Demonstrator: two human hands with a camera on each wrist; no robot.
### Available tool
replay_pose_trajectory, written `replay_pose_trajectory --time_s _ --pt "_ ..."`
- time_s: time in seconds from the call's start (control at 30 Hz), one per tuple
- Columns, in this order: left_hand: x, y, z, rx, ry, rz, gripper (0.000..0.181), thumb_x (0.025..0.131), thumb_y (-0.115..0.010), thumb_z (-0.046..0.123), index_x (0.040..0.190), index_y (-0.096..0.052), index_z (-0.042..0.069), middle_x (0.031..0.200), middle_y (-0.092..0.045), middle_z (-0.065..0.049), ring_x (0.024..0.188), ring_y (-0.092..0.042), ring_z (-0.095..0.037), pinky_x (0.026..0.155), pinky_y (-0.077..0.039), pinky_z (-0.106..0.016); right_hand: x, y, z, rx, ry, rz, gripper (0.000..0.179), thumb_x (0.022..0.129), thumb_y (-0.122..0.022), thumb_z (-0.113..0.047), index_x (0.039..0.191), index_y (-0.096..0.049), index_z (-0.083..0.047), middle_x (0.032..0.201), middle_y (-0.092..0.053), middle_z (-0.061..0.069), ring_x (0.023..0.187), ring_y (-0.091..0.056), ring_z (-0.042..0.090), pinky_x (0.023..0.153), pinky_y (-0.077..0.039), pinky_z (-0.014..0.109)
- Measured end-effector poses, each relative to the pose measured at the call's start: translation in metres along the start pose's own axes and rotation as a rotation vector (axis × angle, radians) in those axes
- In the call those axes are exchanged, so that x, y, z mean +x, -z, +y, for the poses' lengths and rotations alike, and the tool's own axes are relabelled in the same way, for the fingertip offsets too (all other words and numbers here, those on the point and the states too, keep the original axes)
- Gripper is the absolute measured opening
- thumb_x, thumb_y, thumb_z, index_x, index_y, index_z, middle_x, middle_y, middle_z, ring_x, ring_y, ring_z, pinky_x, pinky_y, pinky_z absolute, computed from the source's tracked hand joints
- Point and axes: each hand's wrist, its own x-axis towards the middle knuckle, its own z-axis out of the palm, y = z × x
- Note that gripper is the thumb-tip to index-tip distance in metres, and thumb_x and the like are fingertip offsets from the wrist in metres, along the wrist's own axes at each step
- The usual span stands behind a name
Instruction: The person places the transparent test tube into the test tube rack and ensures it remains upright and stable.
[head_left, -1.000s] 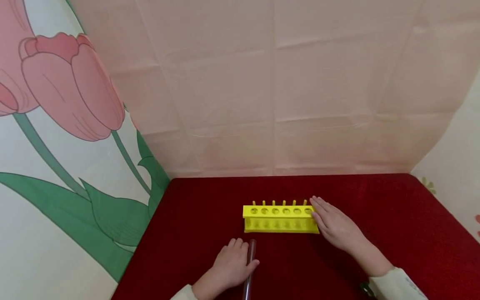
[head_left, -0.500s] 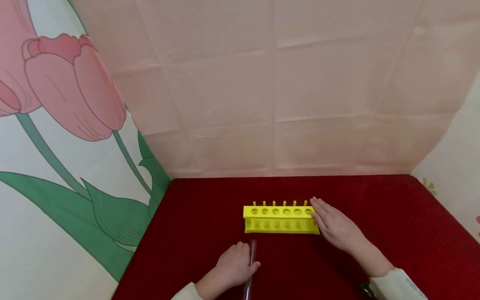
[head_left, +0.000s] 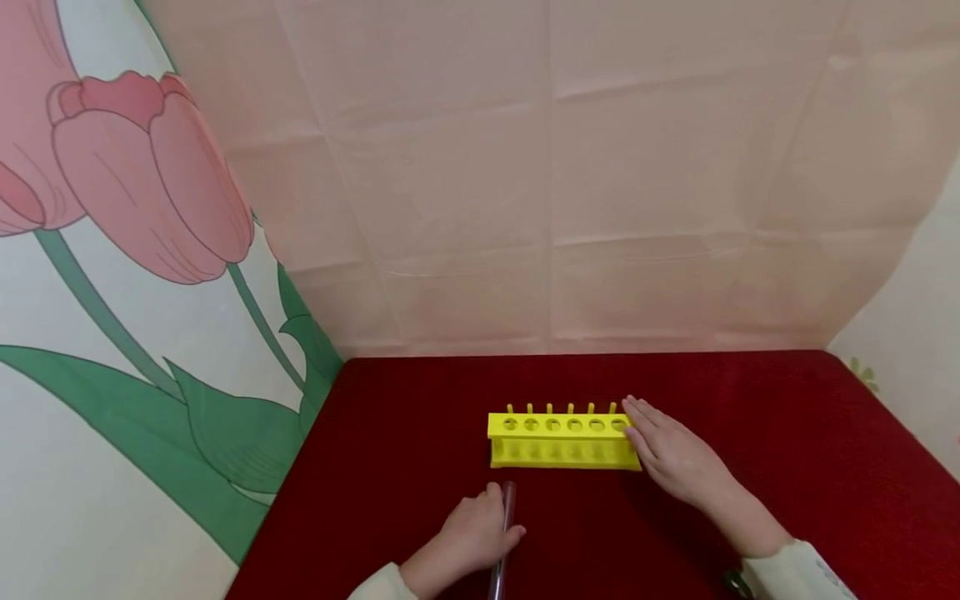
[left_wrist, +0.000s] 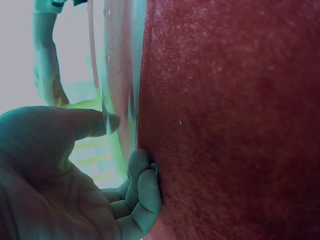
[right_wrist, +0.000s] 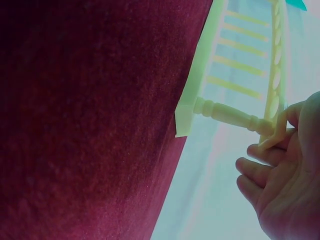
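A clear test tube (head_left: pixel 509 502) lies lengthwise on the red cloth near the front of the table. My left hand (head_left: pixel 474 533) grips it from the left, fingers curled in along one side and thumb across the other. The left wrist view shows the thumb (left_wrist: pixel 92 121) against the tube wall (left_wrist: pixel 120 55). Behind it stands a yellow test tube rack (head_left: pixel 551 450) with a row of holes on top and a row of pegs along the back. At its right end my right hand (head_left: pixel 678 454) holds the top plate (right_wrist: pixel 276 95) between thumb and fingers.
Dark red cloth (head_left: pixel 390 433) covers the table. A plain pinkish sheet (head_left: pixel 540 183) hangs behind the far edge, and a tulip-printed sheet (head_left: pixel 150 175) on the left. A pale sheet (head_left: pixel 915 333) borders the right side.
My left fingers have curled in from a flatter pose around the tube, the hand shifting slightly right. My right hand and the rack have stayed in place.
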Motion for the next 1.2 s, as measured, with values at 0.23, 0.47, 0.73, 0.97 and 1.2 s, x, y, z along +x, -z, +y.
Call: replay_pose_trajectory --time_s 0.23,0.47,0.73,0.97,1.2 --pt "0.0028 -0.0028 0.0029 0.037 -0.007 0.012 0.058 0.087 -0.077 0.038 0.119 -0.053 -0.004 0.082 -0.062 -0.01 0.065 -0.06 -0.023 0.055 -0.05 -0.034 -0.0019 0.0043 -0.0003 -0.013 0.004 0.004 0.055 0.108 -0.044 -0.032 0.151 -0.042 0.003 0.155 -0.042 0.022 0.142 -0.041 0.042 0.112 -0.036 0.059" --pt "0.0027 -0.0028 0.0016 -0.008 -0.029 0.026 0.04 0.088 -0.074 0.029 0.107 -0.054 0.001 0.073 -0.056 -0.005 0.055 -0.055 -0.018 0.047 -0.047 -0.03 -0.0018 0.0062 -0.0012 -0.007 0.009 -0.002 0.055 0.109 -0.043 -0.033 0.151 -0.042 0.003 0.155 -0.042 0.022 0.142 -0.041 0.042 0.112 -0.036 0.059" --pt "-0.0013 -0.0023 -0.0007 -0.051 -0.069 0.048 0.031 0.086 -0.07 0.023 0.103 -0.055 0.003 0.073 -0.056 -0.002 0.055 -0.053 -0.018 0.049 -0.045 -0.03 -0.0016 0.0027 0.0001 -0.004 0.018 0.003 0.055 0.108 -0.044 -0.034 0.15 -0.043 0.002 0.154 -0.044 0.021 0.141 -0.042 0.042 0.111 -0.037 0.059" --pt "-0.0024 0.0004 -0.0001 -0.099 -0.09 0.038 0.036 0.083 -0.067 0.019 0.113 -0.057 0.001 0.075 -0.057 -0.001 0.057 -0.053 -0.016 0.051 -0.046 -0.029 -0.0007 0.0014 0.0002 0.0 0.01 -0.003 0.055 0.109 -0.043 -0.034 0.151 -0.042 0.002 0.155 -0.043 0.022 0.142 -0.041 0.042 0.112 -0.036 0.059" --pt "-0.0049 0.0031 0.0009 -0.148 -0.11 0.013 0.04 0.083 -0.068 0.015 0.119 -0.057 0.0 0.072 -0.056 0.0 0.054 -0.052 -0.014 0.048 -0.045 -0.028 -0.0008 0.0029 -0.0007 0.02 0.01 -0.001 0.055 0.109 -0.042 -0.033 0.151 -0.042 0.003 0.155 -0.042 0.022 0.142 -0.041 0.042 0.112 -0.036 0.059"
